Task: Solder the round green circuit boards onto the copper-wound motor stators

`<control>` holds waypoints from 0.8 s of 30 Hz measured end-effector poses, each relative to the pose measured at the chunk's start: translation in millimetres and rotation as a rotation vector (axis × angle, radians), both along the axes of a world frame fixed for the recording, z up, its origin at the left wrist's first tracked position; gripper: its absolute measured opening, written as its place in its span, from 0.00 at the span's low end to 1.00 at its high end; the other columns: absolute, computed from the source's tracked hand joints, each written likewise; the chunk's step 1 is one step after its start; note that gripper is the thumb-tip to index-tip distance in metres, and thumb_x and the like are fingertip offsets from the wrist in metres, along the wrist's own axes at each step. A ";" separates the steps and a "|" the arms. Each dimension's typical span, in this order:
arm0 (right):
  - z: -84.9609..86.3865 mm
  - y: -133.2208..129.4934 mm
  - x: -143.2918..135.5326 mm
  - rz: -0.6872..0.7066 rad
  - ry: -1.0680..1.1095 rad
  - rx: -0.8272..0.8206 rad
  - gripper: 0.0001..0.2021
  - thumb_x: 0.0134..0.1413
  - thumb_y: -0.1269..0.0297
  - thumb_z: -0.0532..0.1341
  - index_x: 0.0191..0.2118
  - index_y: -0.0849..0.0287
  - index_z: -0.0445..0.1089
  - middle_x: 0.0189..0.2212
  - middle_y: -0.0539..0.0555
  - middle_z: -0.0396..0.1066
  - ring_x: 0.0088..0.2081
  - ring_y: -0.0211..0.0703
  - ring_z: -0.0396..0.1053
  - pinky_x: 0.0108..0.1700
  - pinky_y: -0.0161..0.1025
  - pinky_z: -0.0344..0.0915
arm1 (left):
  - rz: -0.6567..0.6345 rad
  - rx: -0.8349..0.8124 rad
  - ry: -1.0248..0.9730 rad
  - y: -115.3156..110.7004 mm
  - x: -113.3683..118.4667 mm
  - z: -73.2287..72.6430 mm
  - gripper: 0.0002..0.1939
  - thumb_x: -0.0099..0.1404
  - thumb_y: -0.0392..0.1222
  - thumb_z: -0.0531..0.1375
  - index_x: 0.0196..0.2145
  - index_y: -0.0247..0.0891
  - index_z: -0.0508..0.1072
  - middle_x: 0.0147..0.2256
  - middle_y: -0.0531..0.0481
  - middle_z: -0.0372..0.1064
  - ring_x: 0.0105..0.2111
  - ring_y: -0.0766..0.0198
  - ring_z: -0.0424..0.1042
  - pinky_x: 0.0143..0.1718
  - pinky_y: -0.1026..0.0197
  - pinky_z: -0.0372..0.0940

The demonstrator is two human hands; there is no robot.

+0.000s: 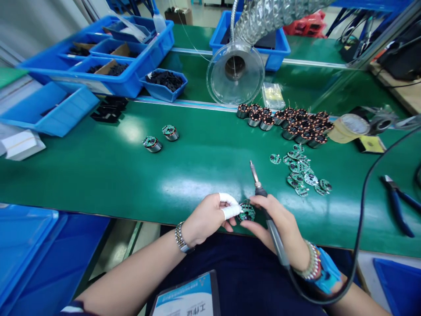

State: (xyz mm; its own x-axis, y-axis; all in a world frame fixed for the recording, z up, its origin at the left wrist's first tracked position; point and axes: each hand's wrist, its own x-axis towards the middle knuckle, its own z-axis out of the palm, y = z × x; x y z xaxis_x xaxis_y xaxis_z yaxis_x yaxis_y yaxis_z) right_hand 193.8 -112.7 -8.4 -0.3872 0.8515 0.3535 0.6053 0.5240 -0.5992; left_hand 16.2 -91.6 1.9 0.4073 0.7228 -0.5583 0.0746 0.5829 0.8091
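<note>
In front of my body is a round green circuit board (247, 212), with thin wires standing up at its far edge. My left hand (213, 215), with white covers on its thumb and a finger, is closed in a pinch at the board's left edge. What lies under the board is mostly hidden. My right hand (279, 219) holds a soldering iron (270, 232), its tip pointing up and away from the board. The thumb and index finger of that hand reach to the board's right side. Two stators topped with boards (170, 132) stand farther off to the left.
Bare copper-wound stators (292, 123) stand at the back right, with loose circuit boards (297, 166) nearer. Cutting pliers (397, 206) lie far right. The iron's cable (360, 219) loops around my right arm. A clear extraction hood (236, 74) hangs at the back; blue bins (131, 83) stand left.
</note>
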 end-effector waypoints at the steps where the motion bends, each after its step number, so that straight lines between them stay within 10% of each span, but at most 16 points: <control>1: 1.3 3.6 1.0 -0.005 0.017 0.009 0.17 0.50 0.66 0.61 0.46 0.57 0.60 0.35 0.54 0.67 0.35 0.42 0.66 0.37 0.40 0.66 | -0.006 -0.002 -0.003 0.9 -0.1 -0.3 0.06 0.55 0.38 0.57 0.25 0.33 0.67 0.19 0.54 0.63 0.18 0.72 0.64 0.21 0.67 0.63; 13: 6.3 40.4 -4.4 0.283 0.016 0.102 0.11 0.53 0.73 0.55 0.43 0.57 0.63 0.33 0.54 0.69 0.38 0.41 0.64 0.37 0.40 0.66 | -0.028 0.043 -0.034 8.5 2.3 -3.4 0.05 0.54 0.39 0.57 0.27 0.33 0.66 0.19 0.55 0.61 0.18 0.72 0.63 0.21 0.67 0.63; 24: 3.0 34.3 1.0 0.245 -0.033 0.179 0.14 0.52 0.75 0.55 0.45 0.58 0.62 0.30 0.54 0.69 0.37 0.43 0.64 0.38 0.42 0.65 | -0.011 0.060 -0.061 10.5 5.1 -2.4 0.05 0.55 0.38 0.56 0.27 0.32 0.66 0.19 0.55 0.60 0.18 0.72 0.62 0.21 0.67 0.63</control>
State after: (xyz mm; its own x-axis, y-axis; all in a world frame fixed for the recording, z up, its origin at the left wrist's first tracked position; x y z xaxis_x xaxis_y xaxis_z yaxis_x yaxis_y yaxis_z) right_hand 194.8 -78.4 -5.4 -0.5872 0.6567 0.4733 0.4659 0.7523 -0.4659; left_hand 21.3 -81.1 -0.5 0.4469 0.7498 -0.4879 0.0305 0.5324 0.8460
